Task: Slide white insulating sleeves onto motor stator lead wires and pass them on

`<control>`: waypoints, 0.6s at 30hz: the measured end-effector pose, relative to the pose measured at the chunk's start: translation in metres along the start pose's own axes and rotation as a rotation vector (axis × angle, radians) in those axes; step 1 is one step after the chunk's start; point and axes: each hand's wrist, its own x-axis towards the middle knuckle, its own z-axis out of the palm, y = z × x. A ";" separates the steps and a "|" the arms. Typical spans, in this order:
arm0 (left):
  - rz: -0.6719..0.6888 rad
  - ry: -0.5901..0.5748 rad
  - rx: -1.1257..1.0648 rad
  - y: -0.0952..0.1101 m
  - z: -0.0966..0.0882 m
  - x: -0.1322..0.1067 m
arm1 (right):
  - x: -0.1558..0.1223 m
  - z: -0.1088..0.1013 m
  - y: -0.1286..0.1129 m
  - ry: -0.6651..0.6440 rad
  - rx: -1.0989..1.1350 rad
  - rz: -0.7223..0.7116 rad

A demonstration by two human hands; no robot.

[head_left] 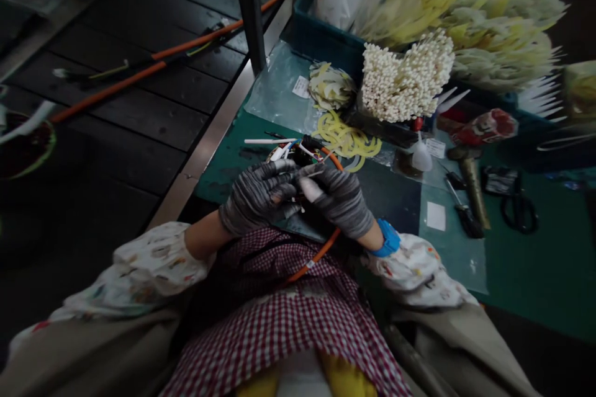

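My left hand [263,194] and my right hand [336,194], both in grey striped gloves with light fingertips, meet over the bench's near edge. Between them is the stripped end of an orange cable [331,159], fanned into thin wires [288,150] in white, blue and other colours. Left fingers curl around the near side of these wires. On the right, thumb and forefinger pinch at the same bunch; the exact wire is hidden. A white sleeve [270,141] sticks out to the left. The cable [321,249] runs down across the checked apron [279,329].
Yellow ring-like strips [347,136] lie just beyond my hands. Behind them are a bundle of white-tipped pieces [405,74] and a teal bin [321,28]. Rightward lie a hammer [472,186], screwdriver [463,208] and scissors [519,211]. A dark post [250,12] rises at the bench's left edge.
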 end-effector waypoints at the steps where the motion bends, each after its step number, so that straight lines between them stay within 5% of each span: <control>1: 0.005 0.009 0.005 0.000 0.001 -0.001 | 0.003 -0.002 0.000 -0.015 0.076 0.023; 7: -0.020 -0.022 0.031 -0.002 0.007 -0.009 | 0.004 -0.019 0.002 -0.157 0.287 0.118; 14: -0.074 -0.144 0.012 0.002 0.000 -0.004 | 0.000 -0.010 0.003 -0.096 0.269 0.110; 18: -0.029 -0.103 0.081 0.002 0.000 -0.002 | -0.005 -0.007 0.005 -0.094 0.263 0.096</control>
